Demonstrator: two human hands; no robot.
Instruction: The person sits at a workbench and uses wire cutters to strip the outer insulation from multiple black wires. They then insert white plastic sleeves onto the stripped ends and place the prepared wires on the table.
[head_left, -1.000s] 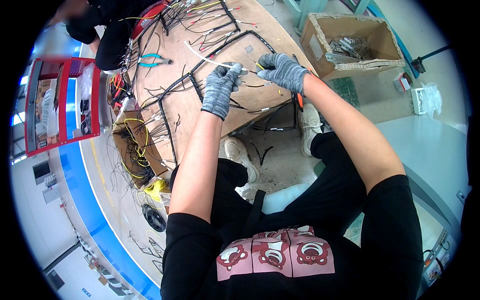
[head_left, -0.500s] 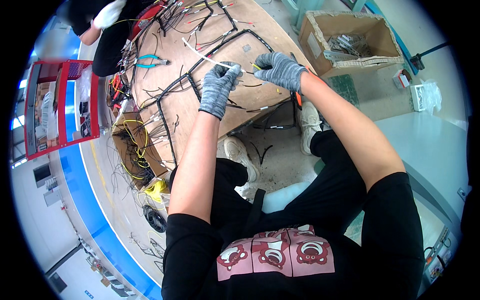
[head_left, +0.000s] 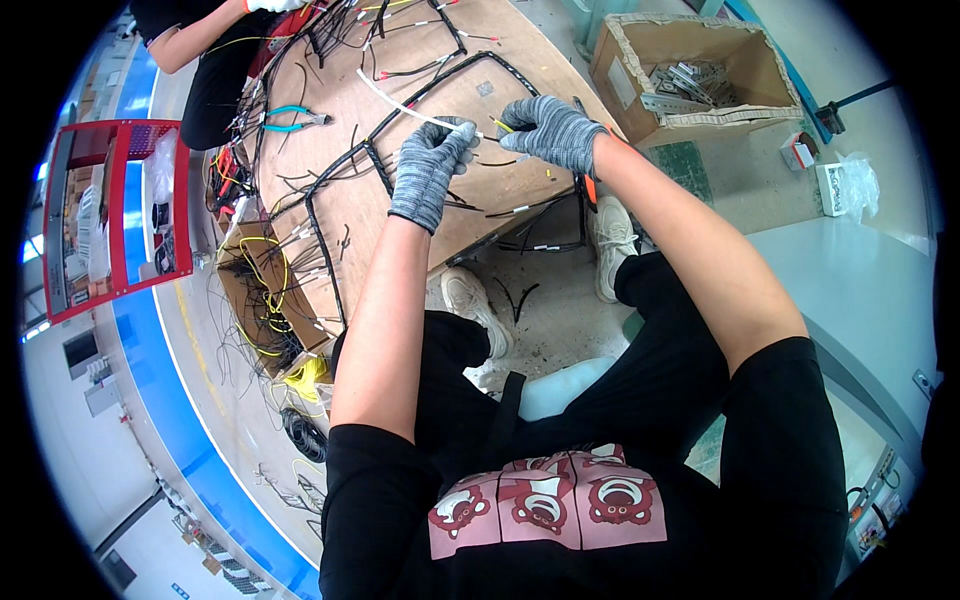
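Observation:
Both my hands wear grey knit gloves and meet over a wooden board (head_left: 400, 210) laid with black wire bundles (head_left: 330, 190). My left hand (head_left: 428, 172) pinches a long white strip (head_left: 400, 104) that runs up and to the left from its fingers. My right hand (head_left: 552, 130) is closed on thin wires with a yellow tip (head_left: 500, 125), right beside the left fingers. An orange band shows at my right wrist.
Teal-handled pliers (head_left: 290, 118) lie on the board's far left. A cardboard box (head_left: 700, 110) with metal parts stands on the floor at the right. Another person's arm (head_left: 200, 35) reaches in at the top left. A red rack (head_left: 110, 220) stands left; wire coils fill a box (head_left: 265, 320).
Both my hands stay together at the same spot on the board, still gripping. The other person at the top left has shifted their arm across the board's far edge.

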